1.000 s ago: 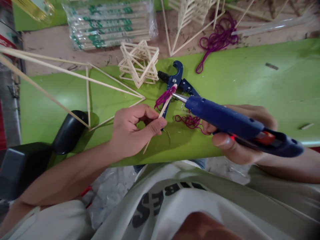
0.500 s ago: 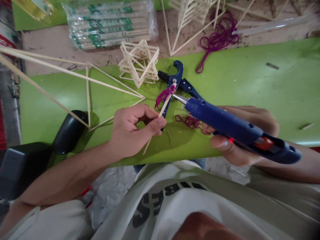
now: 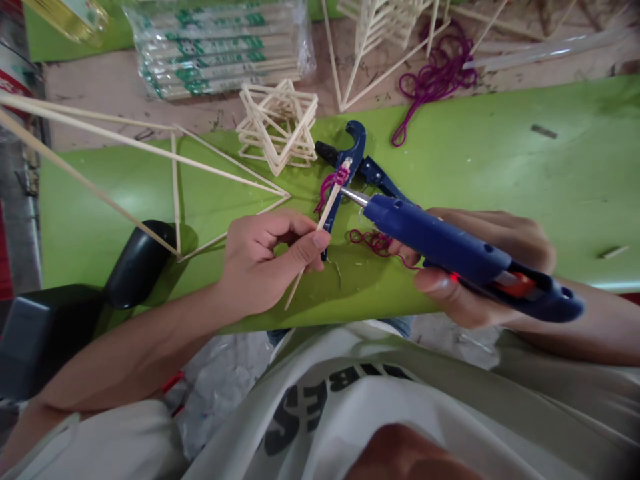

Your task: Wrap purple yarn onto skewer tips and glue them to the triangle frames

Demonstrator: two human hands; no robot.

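Between thumb and fingers my left hand [image 3: 275, 260] pinches a thin wooden stick [image 3: 327, 211], slanted up to the right. Purple yarn [image 3: 336, 179] is wrapped near its upper end, with loops hanging to the left. My right hand [image 3: 480, 267] is wrapped round a blue glue gun [image 3: 440, 240] with a red light glowing. The gun's metal nozzle is at the stick just below the yarn; whether they touch is hard to tell. Behind the stick lies a blue-handled cutter [image 3: 356, 143]. More purple yarn [image 3: 373, 241] runs by my right fingertips.
A small stick star structure [image 3: 278, 127] stands behind my left hand. A large stick frame [image 3: 175, 187] spans the left, near a black rounded object [image 3: 143, 263] and a dark box [image 3: 45, 333]. Packaged sticks [image 3: 220, 50] and a purple yarn pile [image 3: 440, 67] lie at the back of the green table [image 3: 500, 153].
The glue gun and my right hand have shifted slightly left, and the nozzle is now a little lower along the stick, below the yarn. My left hand has barely moved.
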